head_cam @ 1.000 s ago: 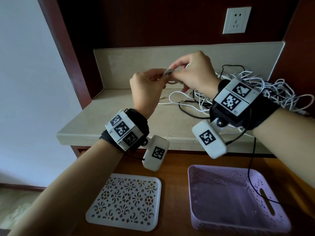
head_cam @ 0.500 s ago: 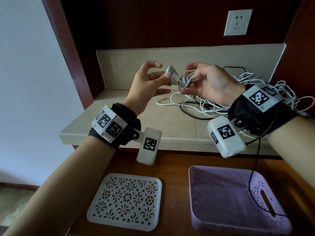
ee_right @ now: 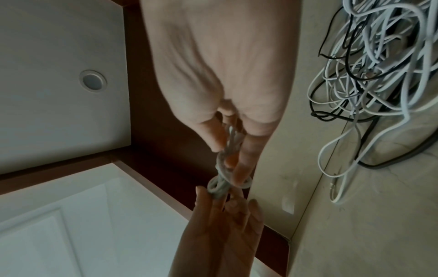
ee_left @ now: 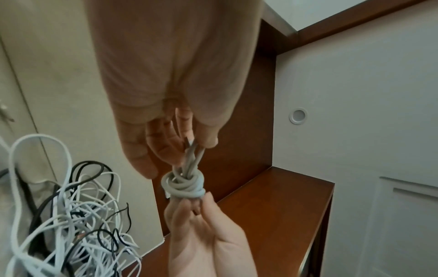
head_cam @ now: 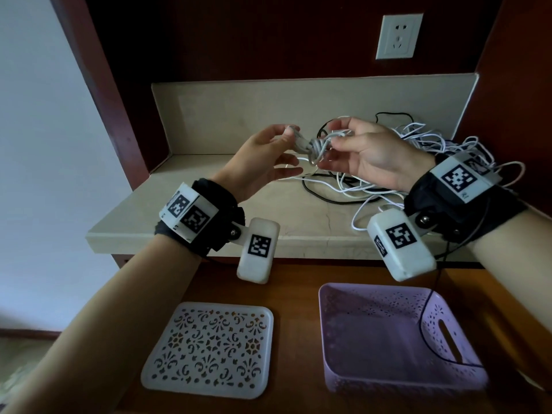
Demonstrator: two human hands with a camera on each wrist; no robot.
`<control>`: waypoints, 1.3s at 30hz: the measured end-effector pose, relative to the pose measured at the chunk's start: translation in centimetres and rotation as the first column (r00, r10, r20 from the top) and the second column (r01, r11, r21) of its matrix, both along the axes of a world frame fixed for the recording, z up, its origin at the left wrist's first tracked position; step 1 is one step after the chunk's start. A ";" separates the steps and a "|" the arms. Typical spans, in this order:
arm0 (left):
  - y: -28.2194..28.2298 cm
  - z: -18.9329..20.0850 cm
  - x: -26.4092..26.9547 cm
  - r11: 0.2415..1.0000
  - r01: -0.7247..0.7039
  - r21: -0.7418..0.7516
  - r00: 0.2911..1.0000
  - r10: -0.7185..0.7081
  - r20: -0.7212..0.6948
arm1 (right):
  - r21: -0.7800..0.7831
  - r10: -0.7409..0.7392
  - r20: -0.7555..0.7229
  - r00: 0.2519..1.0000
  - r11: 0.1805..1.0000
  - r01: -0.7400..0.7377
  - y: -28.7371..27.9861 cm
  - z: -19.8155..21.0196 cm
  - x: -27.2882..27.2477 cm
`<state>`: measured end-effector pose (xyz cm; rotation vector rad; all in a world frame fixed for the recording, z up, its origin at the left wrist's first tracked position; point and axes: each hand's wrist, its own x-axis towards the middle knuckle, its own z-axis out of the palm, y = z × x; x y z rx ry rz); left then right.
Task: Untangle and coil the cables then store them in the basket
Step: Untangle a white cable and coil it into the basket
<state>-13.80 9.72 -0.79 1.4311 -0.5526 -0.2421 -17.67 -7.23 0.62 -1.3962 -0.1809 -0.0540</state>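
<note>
A small grey coiled cable [head_cam: 314,145], wound tight around its middle, hangs in the air above the stone shelf between both hands. My left hand [head_cam: 290,141] pinches its left end with thumb and fingertip, the other fingers spread. My right hand [head_cam: 334,138] pinches the loops at its right end. The left wrist view shows the wrapped knot [ee_left: 184,185] below my left fingertips [ee_left: 209,142]. In the right wrist view the same cable [ee_right: 221,184] sits between both hands. The purple basket [head_cam: 326,330] stands on the wooden desk at lower right, with no coiled cable in it.
A tangle of white and black cables [head_cam: 424,156] lies on the stone shelf [head_cam: 209,222] behind my right hand. A white perforated lid [head_cam: 209,351] lies left of the basket. A thin black wire [head_cam: 425,321] from my right wrist hangs over the basket. A wall socket [head_cam: 398,35] is above.
My hands have drawn apart and turned palms inward. The wound cable, hidden between the fingers a second ago, now shows stretched between both hands.
</note>
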 end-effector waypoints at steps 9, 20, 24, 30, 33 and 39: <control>-1.3 -0.7 -0.6 0.956 0.053 0.288 0.997 -0.034 -0.072 | -0.322 -0.310 -0.050 0.949 0.905 0.279 -1.4 -1.6 -0.6; -3.1 -2.5 -0.9 0.888 0.091 0.451 0.978 -0.166 0.130 | -0.447 -0.458 -0.140 0.878 0.821 0.357 -3.0 -3.2 -2.8; -4.2 -3.4 -1.4 0.900 0.005 0.435 0.951 -0.138 0.275 | -0.518 -0.453 -0.176 0.874 0.797 0.309 -3.0 -3.3 -3.3; -4.1 -4.2 -1.0 0.940 -0.101 0.325 0.946 -0.010 0.325 | -0.478 -0.335 -0.183 0.924 0.852 0.215 -2.4 -3.1 -3.4; -3.7 -4.3 -0.8 0.944 -0.128 0.305 0.915 -0.007 0.402 | -0.460 -0.318 -0.187 0.929 0.864 0.203 -2.2 -3.0 -3.1; -2.9 -4.0 -0.1 0.955 -0.215 0.206 0.908 0.118 0.403 | -0.534 -0.322 0.017 0.947 0.798 0.281 -1.5 -3.3 -2.5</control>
